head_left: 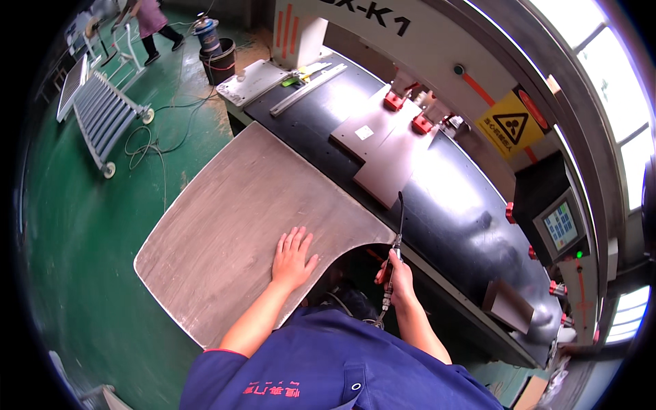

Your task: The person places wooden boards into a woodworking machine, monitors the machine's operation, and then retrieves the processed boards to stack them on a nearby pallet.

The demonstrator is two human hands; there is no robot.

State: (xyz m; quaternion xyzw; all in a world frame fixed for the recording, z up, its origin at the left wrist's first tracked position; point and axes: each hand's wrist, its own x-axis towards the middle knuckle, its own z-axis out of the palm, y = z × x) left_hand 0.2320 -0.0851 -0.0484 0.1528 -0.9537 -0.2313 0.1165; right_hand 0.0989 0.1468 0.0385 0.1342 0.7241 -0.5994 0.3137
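My left hand point(292, 260) lies flat, fingers spread, on a worn brown-grey board point(239, 205) with a pale rim and a curved cutout facing me. Nothing is in that hand. Just right of the board's corner, my right hand point(396, 277) is closed around an air blow gun point(398, 247). Its thin dark nozzle points away from me over the edge of the black machine table point(451, 232). A hose point(385, 304) hangs from the gun's lower end. Pinkish-brown panels point(389, 150) lie on the machine table under red-footed clamps point(422, 124).
A large machine frame point(369, 20) spans the far side, with a control screen point(560, 225) at right. A brown block point(509, 305) sits near the table's right end. At far left stand a wheeled rack point(106, 116), a bucket point(219, 61) and floor cables point(147, 147); another person point(152, 27) is beyond.
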